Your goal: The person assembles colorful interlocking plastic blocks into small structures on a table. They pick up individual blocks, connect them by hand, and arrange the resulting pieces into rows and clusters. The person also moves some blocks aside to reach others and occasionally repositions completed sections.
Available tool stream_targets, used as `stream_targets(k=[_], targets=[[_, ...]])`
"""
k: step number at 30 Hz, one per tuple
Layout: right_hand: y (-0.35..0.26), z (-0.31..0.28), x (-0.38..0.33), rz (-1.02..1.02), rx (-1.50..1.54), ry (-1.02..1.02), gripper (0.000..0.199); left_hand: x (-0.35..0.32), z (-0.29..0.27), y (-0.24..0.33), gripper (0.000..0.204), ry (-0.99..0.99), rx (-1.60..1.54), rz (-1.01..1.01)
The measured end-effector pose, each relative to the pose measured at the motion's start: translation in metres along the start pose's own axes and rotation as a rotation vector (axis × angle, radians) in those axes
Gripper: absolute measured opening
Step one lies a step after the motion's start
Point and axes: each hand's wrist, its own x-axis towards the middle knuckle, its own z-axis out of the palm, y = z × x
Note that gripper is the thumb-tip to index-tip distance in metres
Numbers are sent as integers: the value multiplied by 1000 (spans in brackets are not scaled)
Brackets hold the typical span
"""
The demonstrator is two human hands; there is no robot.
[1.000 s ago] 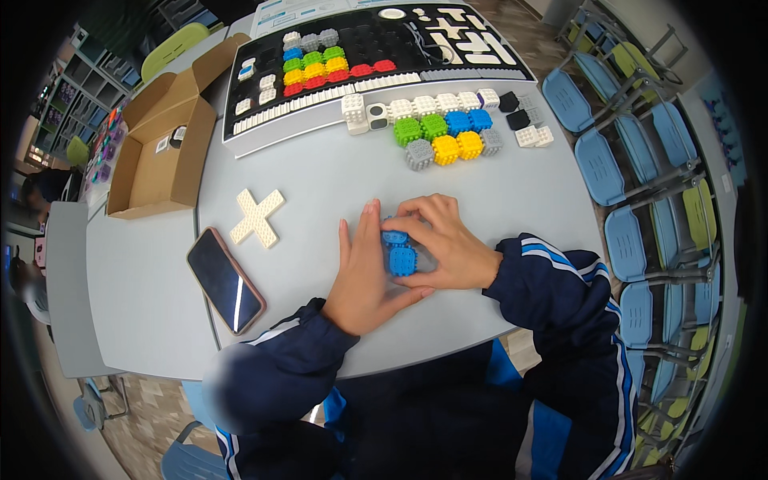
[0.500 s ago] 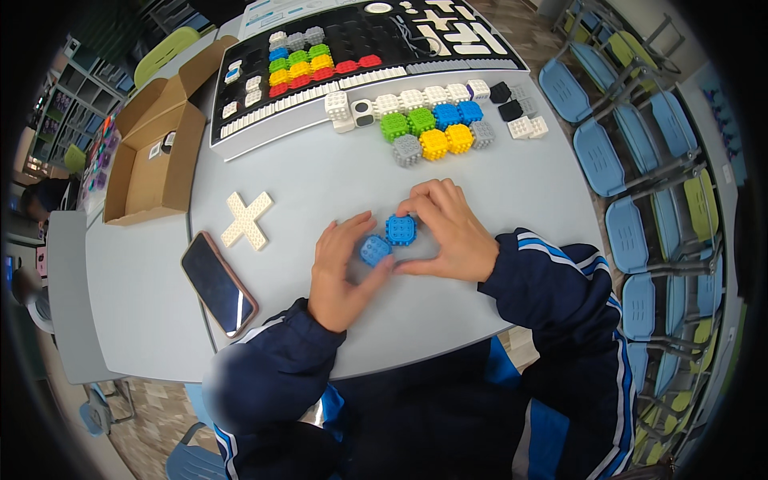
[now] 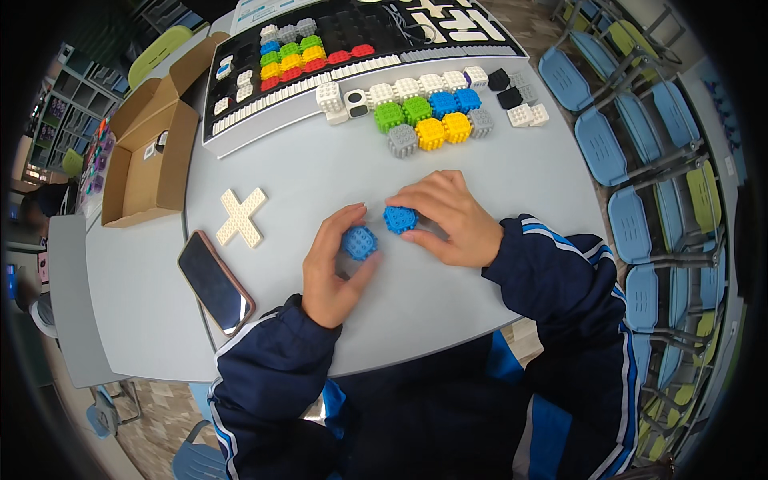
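One head-worn fisheye view looks steeply down, close over the grey table [image 3: 496,176].

The desk [image 3: 496,172] has a light grey top with a rounded edge. Lying directly on it: a white cross-shaped plate [image 3: 241,217] to the left; a phone [image 3: 214,282], screen up, near the left edge; an open cardboard box [image 3: 150,156] at the far left; a black-and-white sorting tray [image 3: 400,32] along the far edge, holding coloured blocks. Just in front of the tray lies a cluster of cubes [image 3: 424,116] in white, green, blue, yellow, grey and black. Two blue cubes [image 3: 380,230] rest near the centre, apart from each other.
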Motion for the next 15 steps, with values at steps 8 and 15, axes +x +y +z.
stream_targets(k=[8,15], targets=[[4,-3,1,24,8,14,47,2,-4,0,54,-70,-43,30],[5,-13,6,39,-24,96,45,2,-3,1,58,-34,41,51]])
